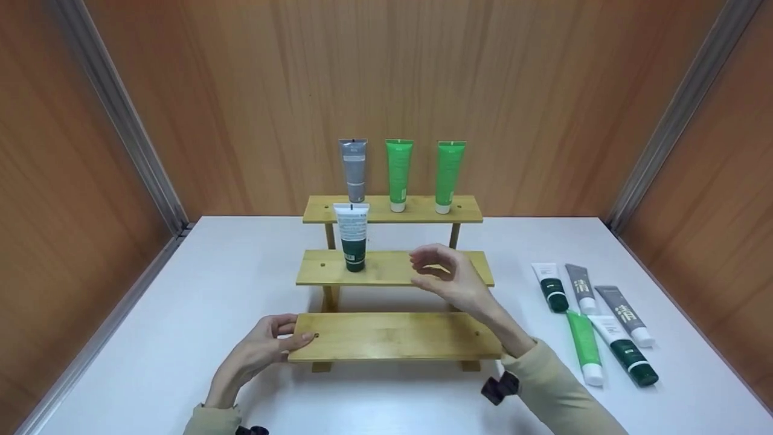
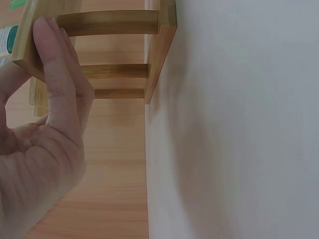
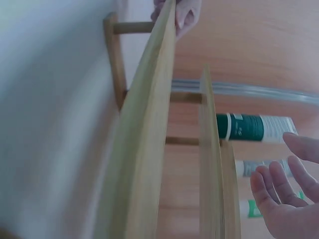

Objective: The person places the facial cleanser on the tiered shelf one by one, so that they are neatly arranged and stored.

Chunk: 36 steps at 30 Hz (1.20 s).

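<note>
Gripping the left end of the bottom board of the three-tier bamboo stand, center frame: left hand, lower left of center, thumb on top, fingers underneath (left wrist view). Right hand, right of center, above the middle board; thumb and fingers loosely curved with a medium gap, apart from the tubes.

Standing cap-down on the middle board, left part: white-and-dark-green tube. On the top board, upper center, left to right: gray tube, green tube, second green tube, all upright.

Lying on the white table, right of frame: two more white-and-dark-green tubes, two gray tubes, one lying green tube, caps toward frame bottom. Wood-grain back panel fills upper frame.
</note>
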Each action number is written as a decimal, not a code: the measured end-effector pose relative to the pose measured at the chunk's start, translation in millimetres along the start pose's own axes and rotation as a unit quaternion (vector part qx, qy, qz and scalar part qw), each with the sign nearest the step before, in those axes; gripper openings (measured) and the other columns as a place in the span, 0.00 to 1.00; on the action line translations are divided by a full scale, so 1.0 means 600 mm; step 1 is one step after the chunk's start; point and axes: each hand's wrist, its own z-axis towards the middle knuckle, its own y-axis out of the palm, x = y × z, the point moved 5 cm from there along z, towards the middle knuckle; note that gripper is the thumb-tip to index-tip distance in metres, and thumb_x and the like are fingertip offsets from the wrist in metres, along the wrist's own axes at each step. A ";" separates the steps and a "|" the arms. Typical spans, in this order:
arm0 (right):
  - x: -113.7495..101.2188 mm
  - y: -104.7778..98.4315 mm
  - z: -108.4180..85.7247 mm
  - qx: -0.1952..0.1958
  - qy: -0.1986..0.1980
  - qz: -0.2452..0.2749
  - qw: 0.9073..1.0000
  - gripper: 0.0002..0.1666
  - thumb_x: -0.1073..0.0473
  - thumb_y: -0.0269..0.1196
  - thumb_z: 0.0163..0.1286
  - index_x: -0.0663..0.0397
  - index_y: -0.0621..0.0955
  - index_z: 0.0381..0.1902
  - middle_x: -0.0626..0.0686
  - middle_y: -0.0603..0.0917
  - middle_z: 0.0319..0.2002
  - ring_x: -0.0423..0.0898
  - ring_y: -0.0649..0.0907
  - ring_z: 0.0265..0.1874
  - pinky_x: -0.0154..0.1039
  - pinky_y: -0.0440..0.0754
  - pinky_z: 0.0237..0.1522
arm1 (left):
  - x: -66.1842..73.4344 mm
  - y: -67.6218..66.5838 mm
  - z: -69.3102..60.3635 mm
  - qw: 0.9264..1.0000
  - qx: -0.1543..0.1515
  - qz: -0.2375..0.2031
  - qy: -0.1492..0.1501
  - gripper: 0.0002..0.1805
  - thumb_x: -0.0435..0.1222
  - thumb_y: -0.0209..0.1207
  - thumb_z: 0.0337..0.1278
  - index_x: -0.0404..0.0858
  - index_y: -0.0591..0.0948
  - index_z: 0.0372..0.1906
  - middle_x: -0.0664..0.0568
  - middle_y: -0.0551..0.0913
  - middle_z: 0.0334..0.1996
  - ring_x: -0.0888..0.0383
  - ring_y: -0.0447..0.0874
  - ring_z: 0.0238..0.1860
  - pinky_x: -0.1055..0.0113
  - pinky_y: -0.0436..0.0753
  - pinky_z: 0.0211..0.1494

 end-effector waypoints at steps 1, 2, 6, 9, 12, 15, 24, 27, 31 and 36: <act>0.003 -0.013 -0.010 0.005 0.004 -0.011 1.000 0.25 0.69 0.68 0.65 0.70 0.77 0.58 0.72 0.78 0.55 0.56 0.81 0.55 0.38 0.82 0.60 | 0.000 0.000 0.000 1.000 -0.001 -0.004 0.001 0.44 0.44 0.67 0.62 0.20 0.61 0.71 0.31 0.78 0.62 0.59 0.87 0.45 0.65 0.86 0.47; 0.007 -0.027 -0.020 0.014 0.010 -0.021 1.000 0.24 0.68 0.69 0.65 0.69 0.77 0.58 0.70 0.79 0.55 0.54 0.81 0.54 0.35 0.82 0.59 | 0.000 0.000 0.000 1.000 -0.002 -0.008 0.002 0.44 0.43 0.67 0.62 0.20 0.61 0.71 0.31 0.78 0.62 0.59 0.87 0.44 0.65 0.87 0.47; 0.032 -0.086 -0.057 0.056 0.043 -0.058 0.996 0.22 0.66 0.68 0.66 0.67 0.78 0.57 0.66 0.81 0.54 0.45 0.82 0.51 0.28 0.82 0.55 | 0.001 0.001 -0.001 1.000 -0.006 -0.019 0.006 0.46 0.43 0.68 0.61 0.18 0.59 0.71 0.33 0.79 0.60 0.59 0.86 0.44 0.65 0.87 0.48; 0.051 -0.127 -0.082 0.085 0.061 -0.067 0.992 0.21 0.66 0.67 0.67 0.68 0.78 0.57 0.64 0.82 0.53 0.41 0.82 0.50 0.27 0.82 0.53 | 0.000 0.001 -0.003 1.000 -0.004 -0.021 0.005 0.47 0.44 0.68 0.62 0.18 0.59 0.71 0.34 0.79 0.60 0.60 0.86 0.44 0.65 0.87 0.48; 0.063 -0.165 -0.105 0.117 0.069 -0.071 0.988 0.21 0.67 0.66 0.68 0.69 0.78 0.57 0.63 0.82 0.52 0.39 0.82 0.48 0.27 0.83 0.50 | -0.001 0.000 -0.003 1.000 -0.003 -0.022 0.005 0.46 0.43 0.68 0.62 0.19 0.59 0.71 0.35 0.79 0.59 0.60 0.86 0.44 0.65 0.87 0.48; 0.075 -0.199 -0.127 0.144 0.076 -0.088 0.983 0.21 0.66 0.66 0.69 0.68 0.78 0.58 0.60 0.82 0.51 0.37 0.83 0.46 0.27 0.83 0.48 | -0.001 0.001 -0.002 1.000 -0.005 -0.021 0.002 0.46 0.44 0.68 0.62 0.19 0.59 0.71 0.35 0.80 0.60 0.60 0.86 0.44 0.65 0.87 0.49; 0.137 -0.287 -0.176 0.186 0.114 -0.172 0.961 0.21 0.62 0.65 0.71 0.67 0.78 0.58 0.53 0.83 0.50 0.32 0.81 0.45 0.23 0.82 0.44 | 0.000 0.001 -0.001 1.000 0.000 -0.011 -0.006 0.46 0.45 0.67 0.62 0.19 0.60 0.71 0.34 0.79 0.61 0.60 0.85 0.45 0.66 0.85 0.49; 0.159 -0.305 -0.186 0.176 0.142 -0.190 0.955 0.23 0.62 0.64 0.72 0.68 0.76 0.61 0.62 0.81 0.56 0.26 0.78 0.48 0.20 0.79 0.50 | -0.001 0.000 -0.001 1.000 -0.002 -0.015 -0.005 0.46 0.45 0.67 0.62 0.19 0.59 0.71 0.36 0.80 0.60 0.60 0.85 0.45 0.66 0.85 0.50; 0.178 -0.315 -0.194 0.147 0.177 -0.207 0.951 0.27 0.62 0.62 0.73 0.68 0.72 0.66 0.69 0.73 0.66 0.47 0.77 0.66 0.39 0.73 0.70 | -0.001 0.000 0.000 1.000 -0.008 -0.018 -0.001 0.46 0.44 0.67 0.62 0.19 0.59 0.71 0.37 0.81 0.59 0.60 0.85 0.45 0.66 0.85 0.50; 0.192 -0.317 -0.196 0.115 0.199 -0.210 0.950 0.30 0.64 0.61 0.73 0.70 0.68 0.69 0.73 0.65 0.72 0.69 0.61 0.75 0.58 0.60 0.75 | 0.000 0.000 0.000 1.000 -0.013 -0.021 0.007 0.46 0.44 0.67 0.62 0.19 0.59 0.71 0.39 0.83 0.57 0.61 0.86 0.44 0.67 0.86 0.47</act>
